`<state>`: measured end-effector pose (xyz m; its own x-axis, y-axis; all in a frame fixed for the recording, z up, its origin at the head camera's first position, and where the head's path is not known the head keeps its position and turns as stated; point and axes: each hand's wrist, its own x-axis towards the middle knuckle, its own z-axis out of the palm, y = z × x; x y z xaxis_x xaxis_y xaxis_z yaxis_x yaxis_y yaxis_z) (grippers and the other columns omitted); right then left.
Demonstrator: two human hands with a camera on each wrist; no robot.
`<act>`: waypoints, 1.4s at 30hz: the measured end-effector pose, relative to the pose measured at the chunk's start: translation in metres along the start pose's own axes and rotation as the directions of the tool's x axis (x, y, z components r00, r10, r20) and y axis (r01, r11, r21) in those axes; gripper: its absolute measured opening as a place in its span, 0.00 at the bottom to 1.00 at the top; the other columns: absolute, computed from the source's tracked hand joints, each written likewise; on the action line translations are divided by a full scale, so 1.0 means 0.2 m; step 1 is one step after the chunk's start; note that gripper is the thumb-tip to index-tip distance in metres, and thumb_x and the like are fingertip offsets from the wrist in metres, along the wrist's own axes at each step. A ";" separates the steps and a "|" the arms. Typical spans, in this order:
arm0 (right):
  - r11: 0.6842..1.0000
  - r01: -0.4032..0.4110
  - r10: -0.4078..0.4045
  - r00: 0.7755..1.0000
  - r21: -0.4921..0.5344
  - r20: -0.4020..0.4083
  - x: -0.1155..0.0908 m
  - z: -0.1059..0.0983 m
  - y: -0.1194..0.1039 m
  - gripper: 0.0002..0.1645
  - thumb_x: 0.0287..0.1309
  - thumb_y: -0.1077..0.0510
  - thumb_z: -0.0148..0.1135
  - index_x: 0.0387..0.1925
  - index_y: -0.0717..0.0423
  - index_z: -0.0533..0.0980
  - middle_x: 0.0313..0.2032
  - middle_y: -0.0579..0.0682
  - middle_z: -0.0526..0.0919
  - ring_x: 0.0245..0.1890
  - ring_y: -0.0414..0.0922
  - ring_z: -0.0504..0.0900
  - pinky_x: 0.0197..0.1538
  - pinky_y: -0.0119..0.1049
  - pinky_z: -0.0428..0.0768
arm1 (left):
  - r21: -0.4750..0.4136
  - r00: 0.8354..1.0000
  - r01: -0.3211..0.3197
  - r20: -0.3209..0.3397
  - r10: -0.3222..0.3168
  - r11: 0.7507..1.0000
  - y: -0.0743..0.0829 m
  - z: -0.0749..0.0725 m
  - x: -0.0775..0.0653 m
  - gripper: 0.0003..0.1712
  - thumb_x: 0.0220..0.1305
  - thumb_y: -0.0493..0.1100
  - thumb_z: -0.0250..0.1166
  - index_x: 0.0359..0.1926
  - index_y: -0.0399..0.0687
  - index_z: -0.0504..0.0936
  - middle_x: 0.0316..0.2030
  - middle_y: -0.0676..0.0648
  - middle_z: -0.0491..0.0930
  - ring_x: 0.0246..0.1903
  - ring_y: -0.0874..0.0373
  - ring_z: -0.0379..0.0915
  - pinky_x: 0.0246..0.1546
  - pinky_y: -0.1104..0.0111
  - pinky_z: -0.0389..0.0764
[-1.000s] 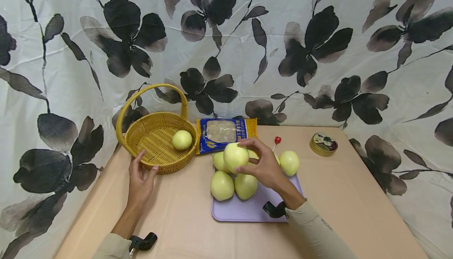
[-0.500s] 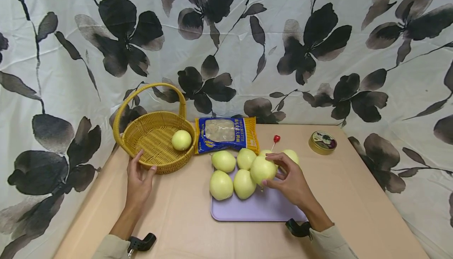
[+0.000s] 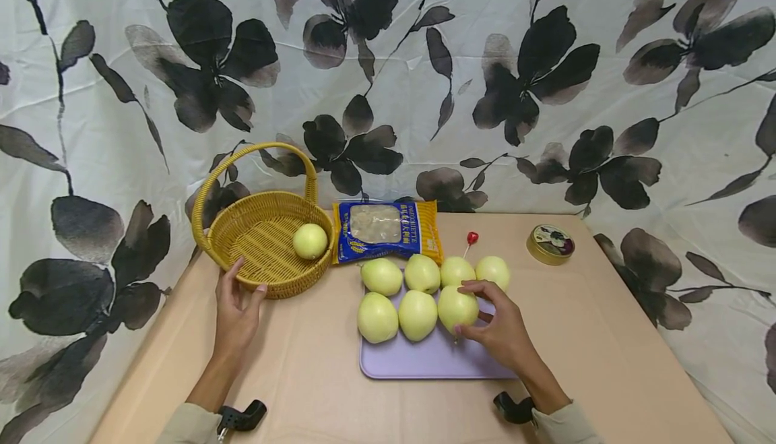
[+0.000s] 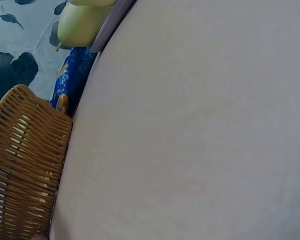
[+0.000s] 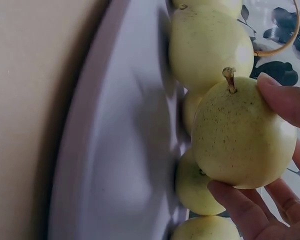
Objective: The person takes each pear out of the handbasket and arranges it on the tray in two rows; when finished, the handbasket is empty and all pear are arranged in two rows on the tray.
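My right hand [image 3: 502,326] holds a pale yellow-green pear [image 3: 457,308] between thumb and fingers over the lilac tray [image 3: 418,365]. In the right wrist view, that pear [image 5: 242,135] has its stem up, with the thumb on one side and fingertips on the other. Several more pears [image 3: 378,318] sit in two rows on the tray. My left hand [image 3: 235,326] rests against the near left side of a yellow woven basket [image 3: 254,228], fingers fairly straight. One pear [image 3: 310,241] lies inside the basket. Only a fingertip of that hand shows in the left wrist view, beside the basket [image 4: 27,165].
Behind the tray lies a blue and yellow pasta packet [image 3: 384,228]. A red-headed stick [image 3: 471,239] shows behind the pears. To the right stands a round gold tin [image 3: 550,244]. A floral cloth [image 3: 448,80] hangs along the table's back edge.
My right hand has carried the pear rightward and lowered it at the right end of the tray's near row, still gripping it. My left hand stays against the basket.
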<state>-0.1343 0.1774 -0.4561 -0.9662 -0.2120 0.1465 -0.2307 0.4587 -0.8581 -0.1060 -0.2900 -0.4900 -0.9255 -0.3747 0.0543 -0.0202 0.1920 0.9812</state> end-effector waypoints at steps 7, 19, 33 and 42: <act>0.998 -0.004 0.004 1.000 -0.064 -0.004 0.00 0.02 0.00 0.42 0.40 0.67 0.88 0.59 0.52 0.79 0.63 0.53 0.80 0.67 0.60 0.78 0.60 0.50 0.90 | 0.001 1.000 -0.015 0.005 0.015 1.000 -0.01 0.00 0.00 0.42 0.81 0.41 0.58 0.85 0.67 0.49 0.86 0.52 0.35 0.86 0.55 0.27 0.88 0.55 0.42; 0.996 0.000 0.001 1.000 -0.090 0.015 -0.03 0.03 0.04 0.41 0.39 0.62 0.90 0.59 0.51 0.81 0.63 0.54 0.79 0.66 0.60 0.79 0.58 0.46 0.91 | -0.002 1.000 -0.018 0.005 0.018 1.000 0.00 0.00 -0.01 0.42 0.81 0.42 0.59 0.85 0.67 0.49 0.86 0.51 0.35 0.86 0.55 0.27 0.88 0.53 0.43; 0.998 0.020 -0.019 1.000 -0.057 0.009 -0.05 -0.03 0.04 0.43 0.41 0.59 0.90 0.62 0.49 0.81 0.62 0.54 0.81 0.66 0.61 0.79 0.58 0.48 0.91 | 0.004 1.000 -0.025 -0.003 0.025 1.000 0.01 0.00 0.00 0.42 0.81 0.41 0.60 0.85 0.67 0.51 0.86 0.51 0.37 0.86 0.57 0.30 0.88 0.54 0.44; 0.992 0.084 -0.084 0.996 -0.092 -0.004 0.04 -0.06 -0.10 0.43 0.44 0.58 0.88 0.65 0.46 0.80 0.68 0.54 0.78 0.71 0.60 0.77 0.65 0.54 0.85 | 0.010 1.000 -0.013 -0.003 0.013 1.000 0.00 0.00 -0.01 0.42 0.81 0.42 0.59 0.85 0.67 0.50 0.86 0.51 0.36 0.86 0.54 0.28 0.88 0.53 0.43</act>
<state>-0.1386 0.1767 -0.4325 -0.9438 -0.2465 0.2204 -0.3204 0.5169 -0.7938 -0.1050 -0.2894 -0.4896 -0.9247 -0.3747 0.0672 -0.0124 0.2060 0.9785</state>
